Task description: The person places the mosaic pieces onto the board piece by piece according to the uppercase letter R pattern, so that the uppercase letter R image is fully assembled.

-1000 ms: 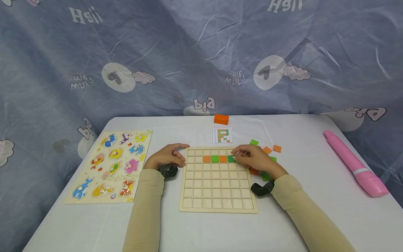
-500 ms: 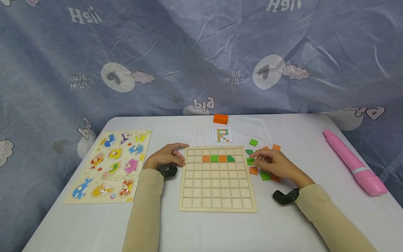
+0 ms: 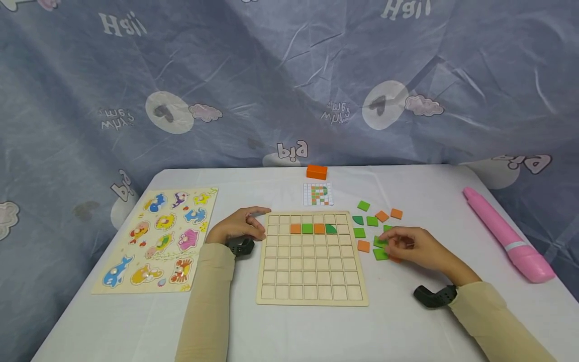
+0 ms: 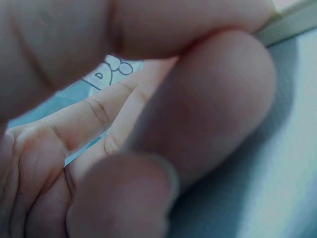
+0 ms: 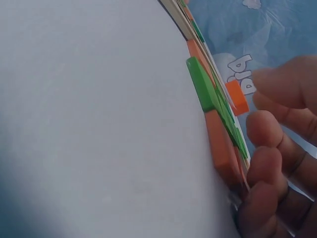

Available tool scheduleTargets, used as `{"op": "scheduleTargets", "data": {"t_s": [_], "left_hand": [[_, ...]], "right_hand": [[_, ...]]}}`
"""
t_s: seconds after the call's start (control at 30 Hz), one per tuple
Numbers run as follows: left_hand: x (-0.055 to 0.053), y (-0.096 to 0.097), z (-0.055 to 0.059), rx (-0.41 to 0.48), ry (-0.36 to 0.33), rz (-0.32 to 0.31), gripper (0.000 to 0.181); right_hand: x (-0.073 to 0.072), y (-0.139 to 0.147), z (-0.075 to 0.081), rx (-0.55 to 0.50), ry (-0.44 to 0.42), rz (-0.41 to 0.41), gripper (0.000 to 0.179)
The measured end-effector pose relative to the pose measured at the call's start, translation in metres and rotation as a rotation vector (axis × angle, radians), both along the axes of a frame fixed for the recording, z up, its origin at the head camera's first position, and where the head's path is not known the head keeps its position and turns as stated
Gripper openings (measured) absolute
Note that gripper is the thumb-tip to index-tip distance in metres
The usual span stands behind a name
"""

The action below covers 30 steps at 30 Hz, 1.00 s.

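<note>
A wooden grid board (image 3: 312, 277) lies in the middle of the table. In its second row sit an orange square tile (image 3: 296, 229), a green one, another orange one and a green quarter-round tile (image 3: 330, 229). My left hand (image 3: 238, 224) rests at the board's upper left edge, fingers relaxed, touching it. Over the loose tiles to the right of the board hovers my right hand (image 3: 418, 247), fingers bent and nothing seen between them. Its fingertips are close to a green square tile (image 3: 379, 242). Another green tile (image 5: 202, 85) shows in the right wrist view beside the fingers.
Behind the board lie a pattern card (image 3: 318, 194) with a letter in coloured squares and an orange block (image 3: 316, 172). An animal puzzle board (image 3: 156, 240) lies on the left. A pink cylindrical object (image 3: 508, 236) lies far right. Several orange and green tiles surround the right hand.
My right hand has left the green quarter-round tile in the board's second row and moved right and nearer, over the loose tiles. The left hand stays at the board's edge.
</note>
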State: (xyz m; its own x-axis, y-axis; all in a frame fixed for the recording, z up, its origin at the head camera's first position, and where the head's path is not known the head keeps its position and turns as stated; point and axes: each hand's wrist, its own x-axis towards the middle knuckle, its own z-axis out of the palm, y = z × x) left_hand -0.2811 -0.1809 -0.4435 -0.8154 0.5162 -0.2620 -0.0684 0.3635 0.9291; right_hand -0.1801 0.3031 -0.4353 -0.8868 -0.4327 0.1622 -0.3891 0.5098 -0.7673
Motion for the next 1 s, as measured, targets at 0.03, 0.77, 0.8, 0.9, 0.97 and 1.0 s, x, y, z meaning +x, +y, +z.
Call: {"op": "scheduleTargets", "data": {"t_s": [0.03,0.77,0.8,0.9,0.97,1.0], "left_hand": [[-0.0001,0.0003,0.0000,0.000,0.000,0.000,0.086],[0.0018,0.0005,0.0004,-0.002,0.000,0.000,0.086],[0.0018,0.0003,0.0004,-0.001,-0.001,0.000,0.086],[0.0018,-0.0004,0.0004,0.004,-0.004,0.002,0.085],[0.0014,-0.0008,0.0001,0.006,-0.004,0.003,0.086],[0.0013,-0.0009,0.0002,0.005,-0.005,0.005,0.086]], "right_hand": [[0.0007,0.0016,-0.0009,0.001,0.001,0.001,0.019],[0.0035,0.0051,-0.0086,0.049,-0.040,-0.012,0.022],[0.0039,0.0047,-0.0088,0.050,-0.029,-0.010,0.023],[0.0051,0.0034,-0.0085,0.046,-0.015,-0.005,0.024],[0.0056,0.0028,-0.0078,0.046,-0.012,-0.002,0.024],[0.0057,0.0025,-0.0074,0.046,-0.011,0.000,0.025]]}}
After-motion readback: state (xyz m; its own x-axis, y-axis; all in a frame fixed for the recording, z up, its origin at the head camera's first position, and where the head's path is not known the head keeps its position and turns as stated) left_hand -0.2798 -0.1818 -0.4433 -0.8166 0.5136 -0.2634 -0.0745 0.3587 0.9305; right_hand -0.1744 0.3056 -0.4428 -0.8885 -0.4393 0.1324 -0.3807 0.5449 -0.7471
